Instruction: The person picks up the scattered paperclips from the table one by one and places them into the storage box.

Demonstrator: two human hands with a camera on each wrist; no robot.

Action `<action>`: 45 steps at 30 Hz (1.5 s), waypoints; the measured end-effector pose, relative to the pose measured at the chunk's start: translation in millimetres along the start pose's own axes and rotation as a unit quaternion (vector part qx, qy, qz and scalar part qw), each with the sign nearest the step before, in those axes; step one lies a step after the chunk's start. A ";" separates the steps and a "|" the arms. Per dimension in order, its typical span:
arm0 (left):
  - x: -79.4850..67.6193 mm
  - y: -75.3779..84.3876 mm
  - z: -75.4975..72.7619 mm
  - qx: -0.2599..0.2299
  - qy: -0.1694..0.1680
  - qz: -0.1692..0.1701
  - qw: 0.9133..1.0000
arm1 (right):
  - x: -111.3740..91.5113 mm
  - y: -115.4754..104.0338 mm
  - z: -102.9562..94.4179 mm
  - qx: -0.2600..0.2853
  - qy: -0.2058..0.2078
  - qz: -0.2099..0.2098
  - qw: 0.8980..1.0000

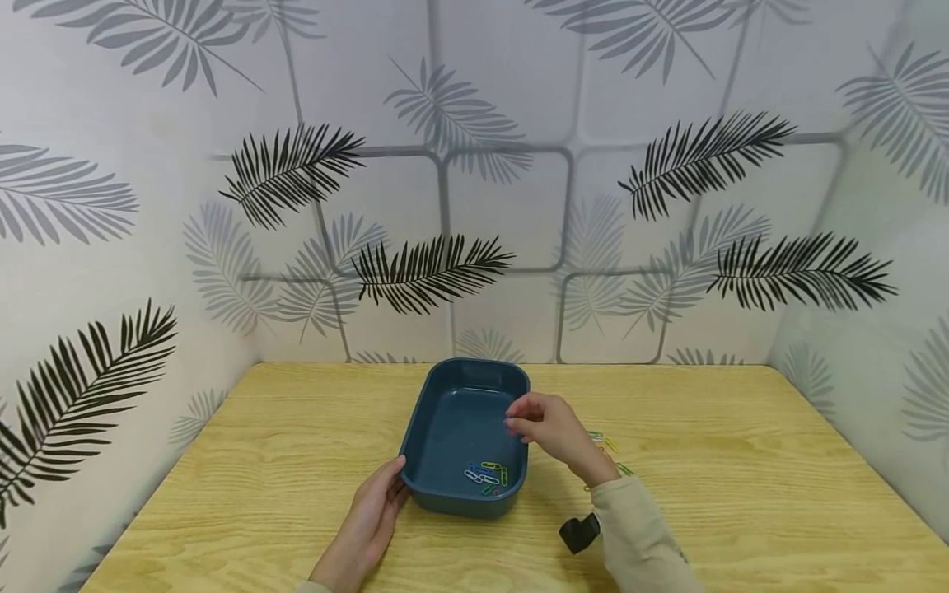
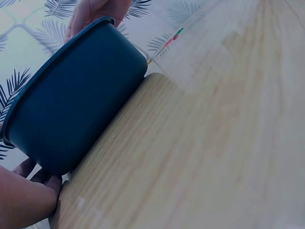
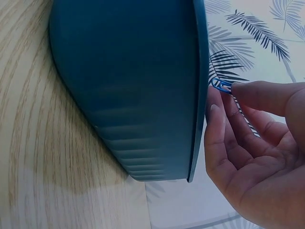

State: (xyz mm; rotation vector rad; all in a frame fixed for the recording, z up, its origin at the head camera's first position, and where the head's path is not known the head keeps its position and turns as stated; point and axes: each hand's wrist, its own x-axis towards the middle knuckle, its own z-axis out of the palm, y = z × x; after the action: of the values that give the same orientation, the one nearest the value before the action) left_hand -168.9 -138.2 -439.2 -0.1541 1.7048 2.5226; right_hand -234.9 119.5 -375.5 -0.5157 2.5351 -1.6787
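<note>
A dark blue, deep rectangular tray (image 1: 460, 424) stands on the table. My left hand (image 1: 366, 515) holds its near left corner, thumb at the rim and fingers against the outer wall, low down in the left wrist view. Over the tray's right side is my right hand (image 1: 554, 430), pinching a blue paper clip (image 3: 221, 85) between thumb and fingertip just beyond the rim in the right wrist view. Inside the tray, several coloured paper clips (image 1: 490, 466) lie gathered in the near right corner.
More loose paper clips (image 1: 611, 445) lie on the wooden table (image 1: 741, 461) right of the tray, partly hidden by my right forearm. A small black device (image 1: 579, 533) sits by the right sleeve. Behind the table rises a leaf-patterned wall (image 1: 504, 206).
</note>
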 end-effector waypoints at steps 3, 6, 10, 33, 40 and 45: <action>0.4 0.4 0.2 0.000 -0.001 -0.001 1.000 | 0.1 0.1 -0.1 0.002 0.000 0.003 1.000; 0.8 0.6 0.4 0.000 0.000 -0.003 1.000 | 0.0 -0.3 -0.5 0.004 -0.001 0.005 1.000; 1.0 0.7 0.8 -0.001 0.005 -0.006 1.000 | 0.0 0.0 -1.1 0.008 -0.003 0.007 1.000; -0.3 1.6 1.2 0.003 0.012 -0.007 1.000 | -2.2 21.9 -25.1 -0.014 0.015 0.000 1.000; 0.9 0.7 1.3 -0.003 0.006 -0.002 1.000 | -9.6 35.8 -56.7 -0.052 0.049 0.021 0.997; 1.0 2.0 1.3 -0.006 0.000 -0.005 1.000 | -19.5 48.5 -80.0 -0.105 0.034 0.050 0.993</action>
State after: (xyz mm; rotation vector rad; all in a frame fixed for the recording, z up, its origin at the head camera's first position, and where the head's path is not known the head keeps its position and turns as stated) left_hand -170.1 -137.7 -437.0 -0.1638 1.6847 2.5253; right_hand -246.7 213.3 -389.4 -0.3404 2.7545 -1.4289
